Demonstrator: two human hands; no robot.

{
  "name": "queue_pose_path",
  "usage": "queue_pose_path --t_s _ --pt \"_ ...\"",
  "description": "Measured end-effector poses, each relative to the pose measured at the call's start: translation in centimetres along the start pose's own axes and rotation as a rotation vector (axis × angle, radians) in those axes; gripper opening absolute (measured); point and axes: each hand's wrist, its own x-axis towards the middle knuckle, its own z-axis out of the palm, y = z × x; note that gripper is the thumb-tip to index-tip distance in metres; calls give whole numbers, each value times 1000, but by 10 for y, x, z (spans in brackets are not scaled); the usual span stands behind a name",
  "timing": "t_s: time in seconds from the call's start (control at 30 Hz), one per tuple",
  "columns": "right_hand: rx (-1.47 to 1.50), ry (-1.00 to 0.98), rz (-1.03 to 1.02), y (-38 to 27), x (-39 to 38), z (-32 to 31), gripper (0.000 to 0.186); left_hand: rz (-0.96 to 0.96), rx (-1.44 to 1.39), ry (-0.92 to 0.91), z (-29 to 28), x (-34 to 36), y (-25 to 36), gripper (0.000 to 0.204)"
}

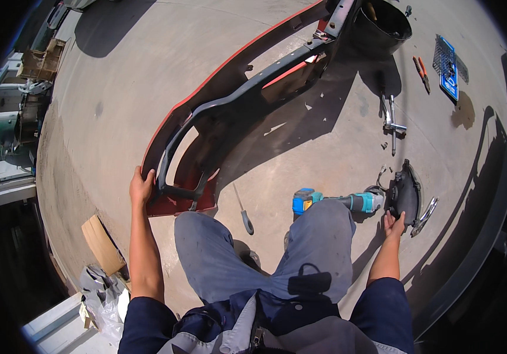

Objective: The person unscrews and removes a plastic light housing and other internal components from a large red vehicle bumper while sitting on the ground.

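My left hand (141, 186) is closed around the near left end of a red car bumper (178, 108). The bumper's dark inner side faces me, and a grey-black frame piece (209, 105) runs along it. Off to the right, my right hand (394, 224) grips the lower end of a black curved plastic part (406, 194); its fingertips are partly hidden. A teal cordless angle grinder (360, 203) lies just left of that part, half behind my knee. Beside the part on its right is a shiny silver curved piece (424, 217).
A screwdriver (246, 218) lies before my knees. Ratchet tools (393, 124), orange-handled pliers (422, 75), a blue packet (448, 76) and a black bucket (383, 36) are farther right. Cardboard (103, 243) and plastic bags (103, 301) lie left. A dark rail (489, 236) edges the right.
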Motion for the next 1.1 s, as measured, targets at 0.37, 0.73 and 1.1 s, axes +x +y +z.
queue_pose_path --t_s 0.37,0.73,1.1 --pt "-224 139 -72 -4 -34 32 50 12 -96 -4 -3 -7 -10 39" --pt "-597 -412 -635 -61 -185 154 32 163 -197 -87 -5 9 -25 36" --pt "-1390 -832 -1369 11 -453 301 42 150 -165 -63 0 3 -21 33"
